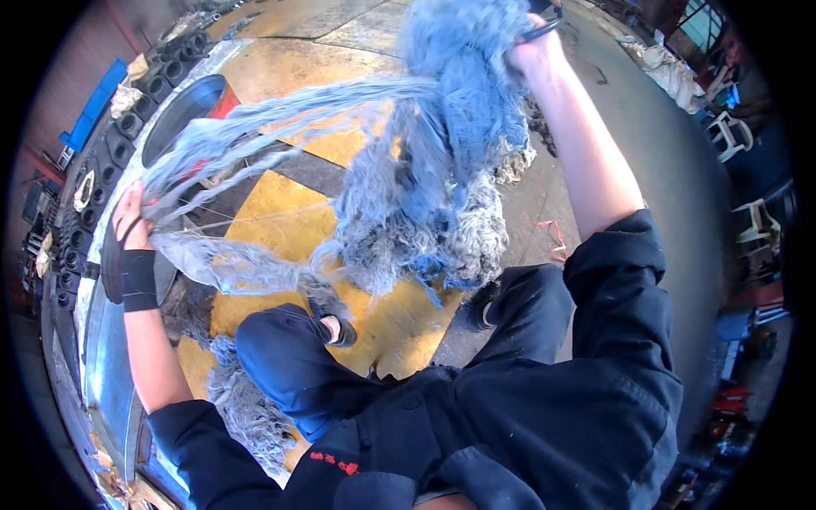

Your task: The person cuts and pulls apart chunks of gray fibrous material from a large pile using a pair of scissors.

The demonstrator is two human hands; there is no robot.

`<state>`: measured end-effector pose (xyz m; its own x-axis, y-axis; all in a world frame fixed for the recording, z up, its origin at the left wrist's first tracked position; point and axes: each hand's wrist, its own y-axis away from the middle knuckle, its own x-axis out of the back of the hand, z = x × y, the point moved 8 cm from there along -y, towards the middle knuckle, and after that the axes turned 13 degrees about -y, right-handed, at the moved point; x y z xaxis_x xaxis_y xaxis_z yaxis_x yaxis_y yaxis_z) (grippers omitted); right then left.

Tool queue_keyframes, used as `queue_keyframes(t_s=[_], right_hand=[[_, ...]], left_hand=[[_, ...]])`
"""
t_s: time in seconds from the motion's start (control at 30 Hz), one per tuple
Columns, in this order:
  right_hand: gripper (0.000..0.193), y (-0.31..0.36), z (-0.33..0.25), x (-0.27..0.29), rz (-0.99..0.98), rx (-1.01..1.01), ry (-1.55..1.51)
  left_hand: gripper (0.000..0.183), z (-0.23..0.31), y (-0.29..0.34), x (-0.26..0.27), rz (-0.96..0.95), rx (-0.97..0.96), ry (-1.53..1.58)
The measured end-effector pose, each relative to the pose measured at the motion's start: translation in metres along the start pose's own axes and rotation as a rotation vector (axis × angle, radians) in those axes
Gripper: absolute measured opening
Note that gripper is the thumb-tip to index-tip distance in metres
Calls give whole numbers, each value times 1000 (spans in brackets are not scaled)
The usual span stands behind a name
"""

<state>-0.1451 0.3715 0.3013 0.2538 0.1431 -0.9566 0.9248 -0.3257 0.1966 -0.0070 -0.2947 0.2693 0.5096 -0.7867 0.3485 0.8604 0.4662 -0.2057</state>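
We've got our L hand (132, 217) out wide at the left, fingers curled on the ends of some pale blue strands (289, 106) that run across to the main fibre bundle (467, 127). Our R hand (537, 55) is up at the bundle's upper right, fingers wrapped round a dark handle (541, 31); can't tell if they grip fibre too. Bundle's blue-grey, between our 2 hands & in front of our knees, over the yellow floor plates (280, 212); can't tell what bears its wt.

Progress, we'd judge: partway at best. Done: upper strands drawn out long & fairly separate. Left: most of the bundle, esp. the matted, curly lower end, plus a loose web sagging below the upper strands. 1 more grey clump (246, 399) lies by our L knee, also tangled; unclear if it's waiting or set aside.
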Motion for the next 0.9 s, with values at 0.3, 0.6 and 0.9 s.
queue_keyframes(t_s=[0.3,0.6,0.9], right_hand=[[13,-110,-152,154,-21,261,164],[35,-19,-3,235,-263,28,1755],[26,69,75,204,-447,-84,1620]], left_hand=[[31,-22,-101,118,338,-84,-262],[32,57,-43,-129,-270,-262,-322],[26,131,18,-174,-533,-208,-4]])
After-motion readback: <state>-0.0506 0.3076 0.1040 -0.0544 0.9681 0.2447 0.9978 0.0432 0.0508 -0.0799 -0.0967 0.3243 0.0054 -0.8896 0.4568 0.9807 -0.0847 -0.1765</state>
